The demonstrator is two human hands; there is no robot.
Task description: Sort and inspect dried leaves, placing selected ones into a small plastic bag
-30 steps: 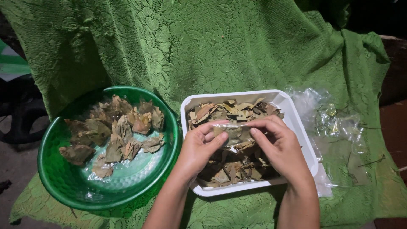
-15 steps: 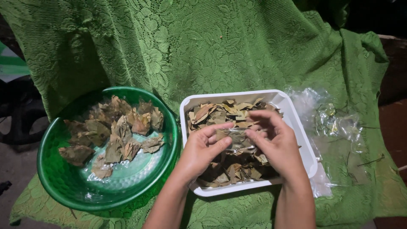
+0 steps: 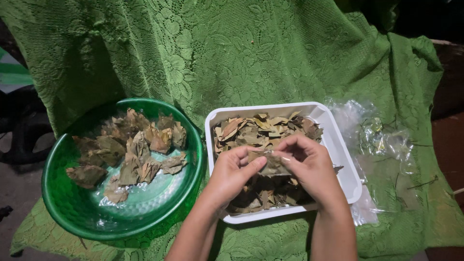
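Now our left hand (image 3: 231, 174) and right hand (image 3: 309, 166) pinch one dried leaf (image 3: 273, 164), lifted higher above the white tray (image 3: 344, 169) than before.

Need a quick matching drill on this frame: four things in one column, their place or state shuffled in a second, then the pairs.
Things:
1. green bowl
2. white tray
3. small clear packet
4. clear plastic bags

Places or states:
A. lying flat on the green lace cloth, right of the tray
B. pinched between the left hand and right hand
C. at the left, holding filled leaf packets
D. in the middle, full of loose dried leaves

Pairs: 1-C, 2-D, 3-B, 4-A
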